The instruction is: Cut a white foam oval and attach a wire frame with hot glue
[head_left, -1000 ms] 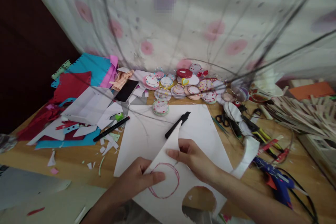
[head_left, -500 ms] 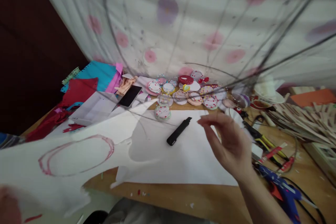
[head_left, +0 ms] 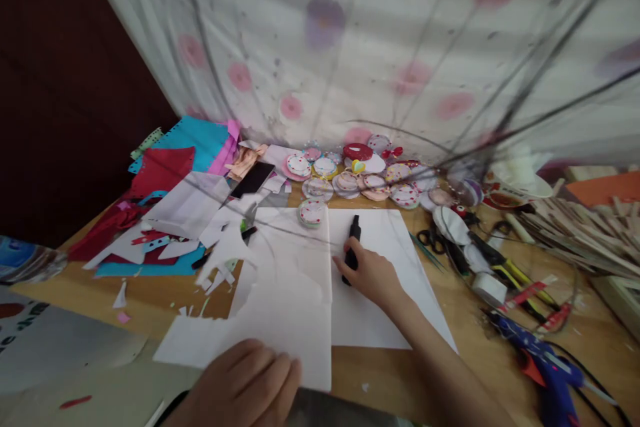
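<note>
A cut white sheet with ragged edges [head_left: 295,320] lies over the left part of a larger white sheet [head_left: 380,313] on the wooden table. My left hand [head_left: 250,380] is closed on the cut sheet's lower edge, its fingers together on top and the thumb hidden. My right hand [head_left: 367,270] is wrapped round a black utility knife [head_left: 355,228], which lies near the middle of the larger sheet with its upper end pointing away from me.
Decorated round pieces [head_left: 374,185] crowd the back. Coloured sheets [head_left: 163,173], paper scraps and a phone [head_left: 253,179] lie left. Scissors [head_left: 431,240], yellow-black pliers [head_left: 505,270], a blue glue gun [head_left: 540,353] and a pile of strips [head_left: 590,233] lie right.
My left hand has come in from the left with the cut sheet, now over the larger one. The oval-marked side no longer shows. My right hand has moved left onto the knife, which has turned more upright.
</note>
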Available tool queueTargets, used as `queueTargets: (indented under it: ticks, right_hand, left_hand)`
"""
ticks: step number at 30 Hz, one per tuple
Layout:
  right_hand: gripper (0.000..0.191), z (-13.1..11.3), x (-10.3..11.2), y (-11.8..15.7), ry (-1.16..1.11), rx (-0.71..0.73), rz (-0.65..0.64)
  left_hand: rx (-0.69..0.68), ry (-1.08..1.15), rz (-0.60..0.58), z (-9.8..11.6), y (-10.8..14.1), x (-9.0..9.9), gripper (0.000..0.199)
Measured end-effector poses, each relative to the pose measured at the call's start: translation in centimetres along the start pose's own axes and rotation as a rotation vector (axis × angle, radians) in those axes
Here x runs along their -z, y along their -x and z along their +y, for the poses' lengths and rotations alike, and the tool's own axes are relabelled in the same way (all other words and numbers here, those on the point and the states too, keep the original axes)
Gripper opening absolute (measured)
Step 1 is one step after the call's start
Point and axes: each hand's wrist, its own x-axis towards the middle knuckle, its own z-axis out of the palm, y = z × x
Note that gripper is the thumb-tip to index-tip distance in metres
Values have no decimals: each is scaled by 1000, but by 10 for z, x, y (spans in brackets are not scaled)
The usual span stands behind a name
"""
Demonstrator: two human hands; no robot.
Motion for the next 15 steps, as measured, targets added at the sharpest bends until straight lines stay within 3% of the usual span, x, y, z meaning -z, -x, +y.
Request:
queueTargets:
  ticks: [3, 6, 10, 12, 15]
  right_hand:
    - [18, 18, 5, 9, -238, -40, 32]
    - [19, 43, 13, 24, -723, -93, 41]
    - [32, 72, 30, 49, -1277, -156, 65]
    - [38, 80, 38, 60, -1378, -135, 108]
    - [56, 85, 46, 75, -1319, -19, 195]
  left_hand:
    - [-25, 13, -101, 2, -32, -31, 27]
    - [50, 72, -257, 3, -46, -57, 22]
    - [99, 154, -344, -12, -62, -81, 28]
    - [107, 195, -381, -27, -72, -91, 47]
    - [117, 232, -419, -46, -85, -104, 77]
